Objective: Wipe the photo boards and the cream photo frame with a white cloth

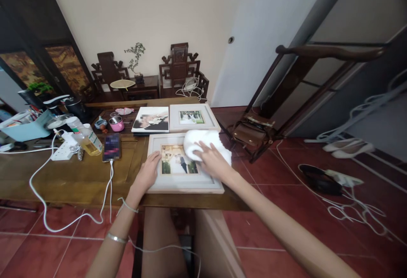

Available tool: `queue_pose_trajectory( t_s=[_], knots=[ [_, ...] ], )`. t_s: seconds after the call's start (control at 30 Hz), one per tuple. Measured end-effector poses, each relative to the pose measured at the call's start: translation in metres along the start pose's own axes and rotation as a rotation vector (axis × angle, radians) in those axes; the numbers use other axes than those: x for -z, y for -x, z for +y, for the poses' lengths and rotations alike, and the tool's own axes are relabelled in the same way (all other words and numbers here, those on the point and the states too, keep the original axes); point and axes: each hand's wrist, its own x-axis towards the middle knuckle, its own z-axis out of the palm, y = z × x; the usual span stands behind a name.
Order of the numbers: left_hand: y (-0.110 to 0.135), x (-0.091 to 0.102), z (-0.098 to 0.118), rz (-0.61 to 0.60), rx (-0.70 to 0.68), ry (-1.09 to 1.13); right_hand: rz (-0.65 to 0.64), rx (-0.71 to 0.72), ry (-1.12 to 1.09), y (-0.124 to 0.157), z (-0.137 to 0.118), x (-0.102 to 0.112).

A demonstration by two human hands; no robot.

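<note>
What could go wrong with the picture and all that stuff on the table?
The picture frame lies near the front edge of the table, so a hard push from the right hand on the white wad might slide it off.
The white cable from the phone hangs over that edge; a snag could pull the phone down.
The bottle is beside the power strip; a spill might wet it.

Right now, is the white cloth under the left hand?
No, the white cloth is under the right hand, while the left hand rests on the left edge of the nearer picture frame.
</note>
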Motion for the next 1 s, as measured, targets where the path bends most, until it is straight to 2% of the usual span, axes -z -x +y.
queue_pose_trajectory(
  t_s=[0.13, 0.23, 0.37, 0.53, 0.63, 0.73, 0.93, 1.0],
  knots=[
    [0.000, -0.001, 0.000, 0.032, -0.001, 0.018, 0.036, -0.031, 0.083, -0.037, 0.009, -0.002],
    [-0.001, -0.002, 0.002, 0.042, 0.021, 0.018, 0.026, 0.013, 0.108, -0.033, 0.006, -0.006],
    [-0.001, -0.001, 0.007, 0.046, 0.041, 0.012, -0.006, 0.094, 0.062, 0.013, -0.010, -0.006],
    [-0.001, 0.000, 0.009, 0.036, 0.047, 0.001, -0.096, 0.150, -0.113, 0.081, -0.041, 0.011],
    [-0.002, -0.001, 0.008, 0.024, 0.045, -0.013, -0.116, 0.152, -0.173, 0.094, -0.049, 0.015],
    [-0.002, -0.003, 0.004, 0.013, 0.031, -0.026, -0.071, 0.112, -0.126, 0.073, -0.040, 0.008],
    [-0.002, -0.006, -0.004, 0.005, -0.012, -0.020, 0.056, -0.041, 0.044, -0.028, 0.003, -0.007],
    [-0.002, -0.006, -0.005, 0.011, -0.013, -0.016, 0.067, -0.067, 0.094, -0.053, 0.012, -0.008]
  ],
)
